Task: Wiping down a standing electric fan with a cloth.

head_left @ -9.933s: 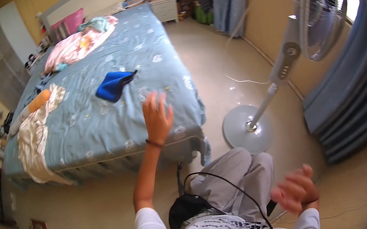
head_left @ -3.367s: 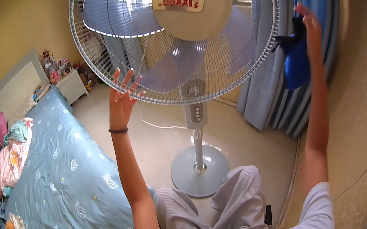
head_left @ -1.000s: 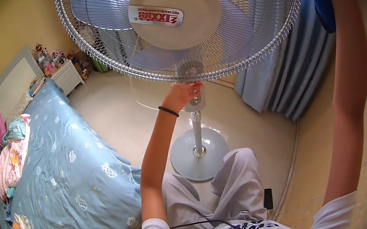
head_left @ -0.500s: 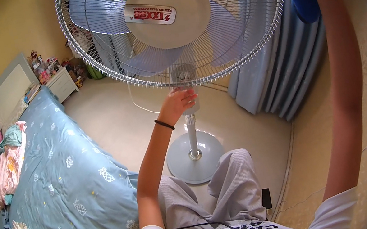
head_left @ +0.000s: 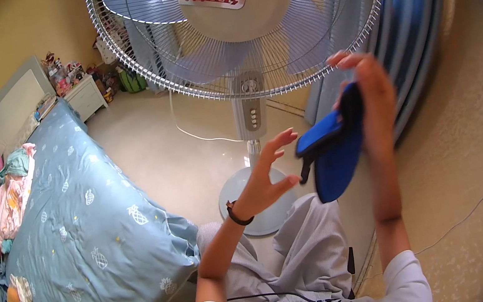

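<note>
**Blue pouch (head_left: 339,164) held up between two hands, in front of a standing fan (head_left: 251,106)**

The bed (head_left: 67,207) fills the left side, its blue cover running from far to near. The fan stands in the middle, its wire cage (head_left: 241,28) on the far side. The pouch is in the air, nearer than the cage and right of the fan's column. The right hand (head_left: 377,95) grips its far end, fingers half curled, tips near the cage's right edge. The left hand (head_left: 260,189) is spread wide and empty, just beside the pouch's left edge; contact is unclear.

Only one hand seems to carry the pouch, so a loosened grip could drop it onto the trousers (head_left: 310,232); a hasty lift could knock fingers against the cage.

The pouch's long axis slants, rounded end pointing near and slightly left, held end far and right. Its black strap (head_left: 305,172) points nearward, beside the left thumb.
</note>
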`<state>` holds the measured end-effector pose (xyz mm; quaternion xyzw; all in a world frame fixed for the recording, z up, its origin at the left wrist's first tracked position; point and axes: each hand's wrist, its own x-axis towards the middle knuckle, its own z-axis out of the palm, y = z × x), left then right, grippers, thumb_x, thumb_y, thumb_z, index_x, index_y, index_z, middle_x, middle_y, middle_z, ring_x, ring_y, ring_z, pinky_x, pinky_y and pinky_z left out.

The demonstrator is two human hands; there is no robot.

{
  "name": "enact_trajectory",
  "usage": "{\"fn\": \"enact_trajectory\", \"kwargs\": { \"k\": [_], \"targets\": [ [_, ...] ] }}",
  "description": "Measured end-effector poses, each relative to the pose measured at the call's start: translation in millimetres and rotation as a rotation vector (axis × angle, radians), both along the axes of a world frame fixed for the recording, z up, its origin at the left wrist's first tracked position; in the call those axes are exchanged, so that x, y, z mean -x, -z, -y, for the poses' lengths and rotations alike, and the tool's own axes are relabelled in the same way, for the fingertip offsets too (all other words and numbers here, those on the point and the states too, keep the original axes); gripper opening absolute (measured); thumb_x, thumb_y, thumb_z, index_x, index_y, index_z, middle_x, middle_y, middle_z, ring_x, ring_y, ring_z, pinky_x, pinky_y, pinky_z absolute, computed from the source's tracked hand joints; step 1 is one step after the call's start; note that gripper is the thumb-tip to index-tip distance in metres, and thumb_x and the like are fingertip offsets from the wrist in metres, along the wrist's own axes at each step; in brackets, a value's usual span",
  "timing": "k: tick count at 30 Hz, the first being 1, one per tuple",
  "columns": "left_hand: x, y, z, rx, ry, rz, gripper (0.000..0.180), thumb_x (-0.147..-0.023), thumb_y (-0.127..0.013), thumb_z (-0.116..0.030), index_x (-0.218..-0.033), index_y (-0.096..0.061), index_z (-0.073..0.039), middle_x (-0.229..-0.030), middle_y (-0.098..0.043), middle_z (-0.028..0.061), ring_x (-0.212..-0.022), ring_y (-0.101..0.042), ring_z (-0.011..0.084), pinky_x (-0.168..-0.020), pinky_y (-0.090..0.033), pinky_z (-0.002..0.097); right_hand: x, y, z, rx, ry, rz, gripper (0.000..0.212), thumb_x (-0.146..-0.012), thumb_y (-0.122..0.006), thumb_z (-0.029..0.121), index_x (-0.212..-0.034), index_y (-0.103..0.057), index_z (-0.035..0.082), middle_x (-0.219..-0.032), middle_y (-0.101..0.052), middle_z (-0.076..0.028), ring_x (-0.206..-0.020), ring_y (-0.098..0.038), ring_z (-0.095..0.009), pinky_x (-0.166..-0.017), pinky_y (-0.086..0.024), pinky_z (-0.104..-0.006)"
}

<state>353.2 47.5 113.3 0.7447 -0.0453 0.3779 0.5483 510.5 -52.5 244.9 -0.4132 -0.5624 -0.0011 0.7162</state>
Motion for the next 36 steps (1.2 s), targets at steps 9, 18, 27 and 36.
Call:
{"fn": "enact_trajectory", "kwargs": {
  "k": [9, 18, 27, 36],
  "targets": [
    [3, 3, 37, -0.161, -0.434, -0.039, 0.056, -0.08, -0.07, -0.016, -0.129, -0.047, -0.003, -0.099, -0.06, 0.02, -0.093, -0.06, 0.0296, -0.084, -0.046, 0.0336, 15, 70, -19, 0.111, -0.146, -0.239, 0.03, -0.097, -0.044, 0.029, -0.096, -0.059, 0.003, -0.104, -0.061, -0.01, -0.094, -0.057, -0.014, -0.081, -0.043, -0.024],
    [50, 34, 22, 0.303, -0.402, 0.015, 0.011, -0.088, -0.062, -0.012, -0.094, -0.061, -0.003, -0.07, -0.048, -0.0064, -0.062, -0.04, 0.0013, -0.052, -0.029, 0.0177, 0, 200, 121, 0.8, 0.079, -0.03, 0.016, -0.091, -0.054, 0.018, -0.099, -0.059, 0.006, -0.077, -0.061, -0.006, -0.059, -0.055, -0.011, -0.058, -0.045, -0.0256],
    [63, 215, 50, 0.475, 0.525, -1.047, 0.054, -0.092, -0.054, -0.04, -0.127, -0.049, 0.001, -0.11, -0.058, 0.0035, -0.099, -0.054, 0.0102, -0.086, -0.044, 0.0224, 25, 375, 336, 2.17, -0.445, 0.198, 0.032, -0.08, -0.059, 0.028, -0.1, -0.068, 0.005, -0.091, -0.068, -0.014, -0.083, -0.065, -0.026, -0.074, -0.051, -0.0362],
    [126, 293, 131, 1.594, 0.457, -0.88, 0.053, -0.092, -0.052, -0.042, -0.128, -0.048, -0.004, -0.124, -0.056, 0.008, -0.11, -0.055, 0.0189, -0.098, -0.041, 0.0342, 55, 346, 356, 1.868, -0.525, -0.001, 0.032, -0.084, -0.057, 0.025, -0.106, -0.066, 0.004, -0.102, -0.067, -0.012, -0.091, -0.063, -0.025, -0.082, -0.048, -0.0336]
  ]
}}
